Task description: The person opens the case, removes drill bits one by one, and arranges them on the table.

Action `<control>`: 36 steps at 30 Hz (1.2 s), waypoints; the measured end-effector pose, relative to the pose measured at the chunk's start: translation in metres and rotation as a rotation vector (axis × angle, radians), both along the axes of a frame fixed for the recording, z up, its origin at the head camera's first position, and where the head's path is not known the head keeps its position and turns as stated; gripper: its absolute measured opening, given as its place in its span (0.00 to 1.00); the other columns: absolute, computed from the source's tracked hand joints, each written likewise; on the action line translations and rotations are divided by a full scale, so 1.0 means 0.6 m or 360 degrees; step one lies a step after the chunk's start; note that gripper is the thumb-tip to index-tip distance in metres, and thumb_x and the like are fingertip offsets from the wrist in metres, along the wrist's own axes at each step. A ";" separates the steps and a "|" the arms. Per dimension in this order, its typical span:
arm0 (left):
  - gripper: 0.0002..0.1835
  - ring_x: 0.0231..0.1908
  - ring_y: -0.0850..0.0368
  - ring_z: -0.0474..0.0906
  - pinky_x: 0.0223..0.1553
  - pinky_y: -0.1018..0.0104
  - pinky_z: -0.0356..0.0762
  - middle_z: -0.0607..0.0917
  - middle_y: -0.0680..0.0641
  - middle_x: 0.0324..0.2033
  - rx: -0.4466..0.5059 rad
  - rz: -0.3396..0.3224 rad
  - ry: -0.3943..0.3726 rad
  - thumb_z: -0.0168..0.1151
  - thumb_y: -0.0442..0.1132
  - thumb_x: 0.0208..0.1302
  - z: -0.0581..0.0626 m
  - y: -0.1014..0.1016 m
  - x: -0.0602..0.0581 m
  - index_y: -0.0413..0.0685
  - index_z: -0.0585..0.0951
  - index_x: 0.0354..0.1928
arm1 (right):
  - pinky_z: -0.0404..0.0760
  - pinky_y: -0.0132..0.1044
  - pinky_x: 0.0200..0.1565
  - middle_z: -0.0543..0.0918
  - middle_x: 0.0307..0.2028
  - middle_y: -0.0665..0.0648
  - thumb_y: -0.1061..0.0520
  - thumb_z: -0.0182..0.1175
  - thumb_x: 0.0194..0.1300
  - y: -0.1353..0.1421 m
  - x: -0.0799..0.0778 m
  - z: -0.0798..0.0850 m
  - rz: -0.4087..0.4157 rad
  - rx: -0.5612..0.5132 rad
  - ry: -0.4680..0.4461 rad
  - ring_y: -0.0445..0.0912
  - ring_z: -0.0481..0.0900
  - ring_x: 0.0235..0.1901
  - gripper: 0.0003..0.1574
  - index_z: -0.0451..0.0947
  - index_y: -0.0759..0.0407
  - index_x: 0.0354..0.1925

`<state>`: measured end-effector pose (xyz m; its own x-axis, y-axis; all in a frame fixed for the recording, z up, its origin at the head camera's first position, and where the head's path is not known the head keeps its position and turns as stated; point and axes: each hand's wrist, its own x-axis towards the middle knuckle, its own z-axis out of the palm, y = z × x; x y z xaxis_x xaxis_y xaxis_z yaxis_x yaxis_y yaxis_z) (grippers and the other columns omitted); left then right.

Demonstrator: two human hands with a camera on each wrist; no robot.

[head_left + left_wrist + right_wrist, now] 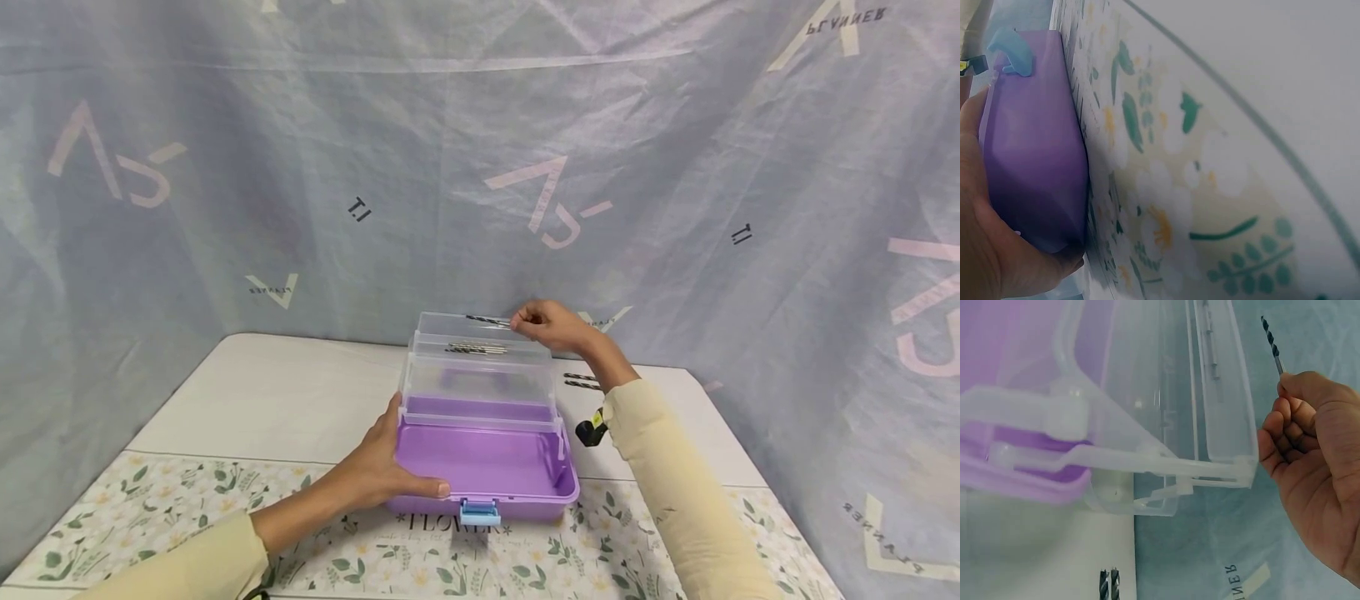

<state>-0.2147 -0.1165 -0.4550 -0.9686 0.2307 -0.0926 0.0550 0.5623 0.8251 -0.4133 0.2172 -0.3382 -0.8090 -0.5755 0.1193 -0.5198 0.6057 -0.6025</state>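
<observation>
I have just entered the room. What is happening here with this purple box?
A person grips the purple box at its side and front with the left hand. The right hand pinches a drill bit near the raised clear trays. Other drill bits lie in the trays, and two more lie on the table, to the right of the box.

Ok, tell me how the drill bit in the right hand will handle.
The drill bit is likely stiff: its metallic shaft looks straight. Slim and rounded, it may roll if nudged on a flat surface. Its smooth-looking shank could be slippery.
</observation>
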 end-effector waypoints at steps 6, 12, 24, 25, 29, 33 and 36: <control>0.96 0.87 0.20 0.52 0.82 0.17 0.57 0.43 0.28 0.91 0.0024 -0.0002 0.0001 0.95 0.64 0.39 -0.001 0.000 0.000 0.52 0.27 0.92 | 0.78 0.36 0.44 0.80 0.35 0.53 0.57 0.59 0.87 0.018 0.011 0.004 0.0025 0.0004 -0.0008 0.43 0.74 0.35 0.16 0.85 0.70 0.51; 0.96 0.86 0.20 0.54 0.81 0.17 0.59 0.44 0.28 0.91 0.0011 0.0000 0.0016 0.95 0.65 0.39 -0.001 0.000 0.000 0.52 0.28 0.93 | 0.76 0.35 0.41 0.84 0.37 0.62 0.56 0.59 0.87 0.047 0.018 -0.003 -0.0010 -0.0007 0.0025 0.42 0.72 0.32 0.16 0.86 0.69 0.53; 0.96 0.86 0.22 0.55 0.82 0.19 0.60 0.46 0.29 0.91 0.0020 -0.0022 0.0050 0.94 0.68 0.38 -0.005 -0.003 -0.007 0.53 0.28 0.93 | 0.74 0.33 0.40 0.86 0.40 0.64 0.58 0.60 0.87 0.113 0.037 -0.010 -0.0080 0.0004 0.0046 0.40 0.70 0.32 0.15 0.87 0.69 0.53; 0.96 0.87 0.22 0.55 0.82 0.19 0.60 0.45 0.29 0.91 0.0018 -0.0022 0.0044 0.94 0.68 0.38 -0.004 -0.003 -0.006 0.53 0.28 0.93 | 0.74 0.33 0.40 0.85 0.39 0.63 0.58 0.59 0.87 0.119 0.039 -0.010 -0.0082 0.0007 0.0047 0.40 0.69 0.31 0.15 0.87 0.68 0.53; 0.96 0.87 0.22 0.54 0.82 0.19 0.60 0.44 0.29 0.91 0.0010 -0.0025 0.0033 0.94 0.68 0.39 -0.003 -0.003 -0.005 0.53 0.27 0.92 | 0.76 0.34 0.42 0.87 0.40 0.60 0.57 0.59 0.88 0.143 0.049 -0.013 -0.0093 0.0022 0.0024 0.40 0.71 0.32 0.14 0.87 0.65 0.52; 0.96 0.86 0.20 0.55 0.81 0.18 0.62 0.45 0.27 0.91 -0.0002 -0.0031 0.0043 0.94 0.67 0.40 0.000 -0.003 -0.003 0.51 0.27 0.92 | 0.79 0.35 0.44 0.87 0.40 0.58 0.58 0.59 0.88 0.167 0.057 -0.019 -0.0126 0.0043 0.0006 0.45 0.77 0.35 0.13 0.87 0.64 0.51; 0.96 0.86 0.20 0.55 0.80 0.18 0.62 0.44 0.27 0.91 -0.0020 -0.0030 0.0033 0.94 0.67 0.41 0.002 -0.003 -0.003 0.51 0.27 0.92 | 0.80 0.35 0.44 0.86 0.40 0.58 0.58 0.59 0.88 0.183 0.061 -0.023 -0.0146 0.0044 0.0013 0.47 0.79 0.36 0.13 0.87 0.64 0.52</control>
<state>-0.2162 -0.1182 -0.4540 -0.9658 0.2479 -0.0757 0.0825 0.5711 0.8167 -0.3768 0.3271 -0.3517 -0.8577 -0.5020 0.1114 -0.4661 0.6675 -0.5806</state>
